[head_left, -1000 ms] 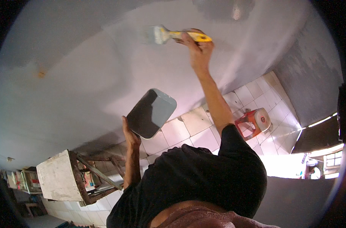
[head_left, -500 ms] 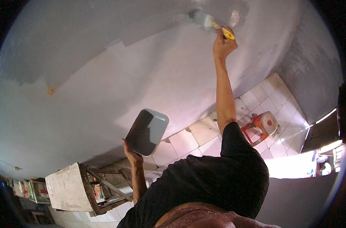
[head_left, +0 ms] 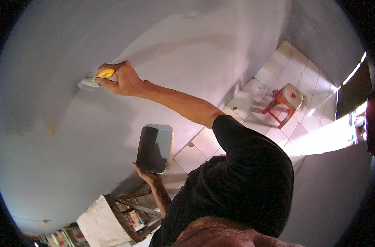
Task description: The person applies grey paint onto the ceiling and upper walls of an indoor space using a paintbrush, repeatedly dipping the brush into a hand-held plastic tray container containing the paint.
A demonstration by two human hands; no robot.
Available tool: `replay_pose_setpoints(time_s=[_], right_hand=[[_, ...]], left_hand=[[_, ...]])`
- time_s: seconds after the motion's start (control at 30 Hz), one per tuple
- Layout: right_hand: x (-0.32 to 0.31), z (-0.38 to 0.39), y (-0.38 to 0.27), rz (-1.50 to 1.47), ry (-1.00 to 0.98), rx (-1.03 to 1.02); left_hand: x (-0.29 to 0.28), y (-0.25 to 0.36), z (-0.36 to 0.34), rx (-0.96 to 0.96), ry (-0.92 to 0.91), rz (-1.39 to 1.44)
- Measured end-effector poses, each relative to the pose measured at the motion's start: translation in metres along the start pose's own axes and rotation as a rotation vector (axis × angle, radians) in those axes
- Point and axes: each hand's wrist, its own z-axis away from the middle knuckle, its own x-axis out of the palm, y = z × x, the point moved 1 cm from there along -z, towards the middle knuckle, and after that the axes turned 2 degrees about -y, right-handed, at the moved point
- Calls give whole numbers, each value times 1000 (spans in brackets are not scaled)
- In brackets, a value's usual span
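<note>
My right hand [head_left: 123, 78] is closed round the yellow handle of a paintbrush [head_left: 88, 84], its arm stretched across to the left. The bristles touch the wall [head_left: 154, 57] along the border between darker grey paint and a paler stretch. Lower down, my left hand [head_left: 148, 175] supports a rectangular tub [head_left: 155, 148] from its near end, the thumb showing at the side and the other fingers mostly hidden beneath. Grey paint lies inside the tub, part of it in shadow. A small orange-brown spot [head_left: 52, 125] marks the wall below the brush.
A red plastic stool with a pale seat [head_left: 292, 96] stands on the white tiled floor [head_left: 253, 90] at right. Near lower left is a worn wooden stand with a pale top [head_left: 103, 222], items inside its frame. Bright light enters by a doorway [head_left: 335, 133] at far right.
My right hand has swept the paintbrush from the upper right far to the left and down along the wall. The view has turned; my left hand still holds the tub.
</note>
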Motion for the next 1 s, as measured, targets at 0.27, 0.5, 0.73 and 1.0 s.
replay_pose_setpoints(time_s=[0.27,0.5,0.73,1.0], right_hand=[[-155,-10,78,476,387,69],[-91,11,56,714,318,-7],[110,39,-43,231,98,-65],[50,40,17,325,120,25]], left_hand=[[-29,-3,-9,22,-6,58],[-30,3,4,32,-32,44],[-62,19,10,17,-28,106],[-117,36,17,39,55,64]])
